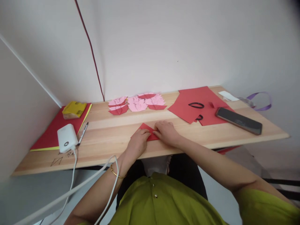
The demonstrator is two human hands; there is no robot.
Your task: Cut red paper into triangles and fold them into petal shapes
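Observation:
A small piece of red paper (153, 136), folded to a pointed shape, lies on the wooden table near its front edge. My left hand (138, 141) grips its left side, fingers bent and pressed together on the paper. At the right side, my right hand (167, 132) pinches the same paper with thumb and fingers, which partly cover it. Behind my hands, several pink paper pieces with jagged edges (137, 104) and folded red paper pieces (120, 110) are grouped near the wall.
At right are red sheets (185, 107), black scissor handles (198, 107), a phone (239, 121), a white strip (228, 95) and a purple strap (264, 108). At left, a power bank (67, 137) with a white cable, a pen (83, 133) and a yellow packet (74, 109) on red sheets.

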